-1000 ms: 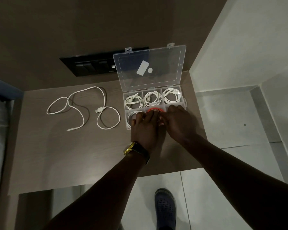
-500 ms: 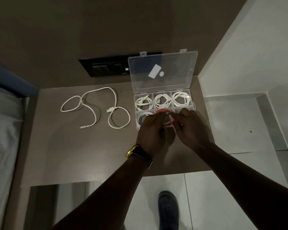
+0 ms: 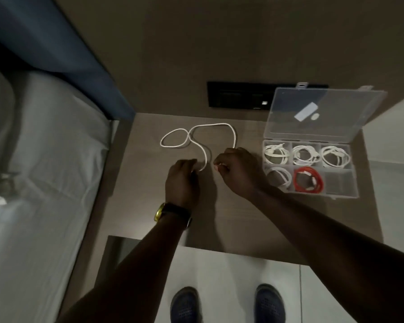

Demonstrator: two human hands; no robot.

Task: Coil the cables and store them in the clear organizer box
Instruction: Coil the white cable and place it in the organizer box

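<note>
Both hands are over the brown wood-grain table (image 3: 231, 217), working a loose white cable (image 3: 197, 135) that sprawls across the matte top in soft, uneven loops. The left hand (image 3: 181, 183) is curled nearly closed, fingers tucked under, with the round cord running in at its fingertips. A dark-strapped wristwatch with a gold-toned case (image 3: 160, 212) sits on that wrist. The right hand (image 3: 239, 170) is bunched into a loose fist just beside it, thumb and forefinger pinched together; the cable's other run drops straight down behind its knuckles, and something small and pale shows at the pinch, too small to say what.

Off to the right, well clear of the hands, sits the clear organizer box (image 3: 343, 194), hard transparent plastic, rectangular, its hinged lid (image 3: 324, 113) propped up and open with a pale sticker on it. Three far compartments each hold a tidy white coil (image 3: 306, 155). In the near row, the left cell has another white ring, the middle one a glossy red coiled cable (image 3: 308, 180), and the right cell looks bare.

Behind the table, a flat black switch panel (image 3: 238, 95) is set in the wall. A smooth pale bedsheet (image 3: 33, 159) fills the left side, and two dark perforated shoes (image 3: 184, 304) stand on glossy light tiles below.
</note>
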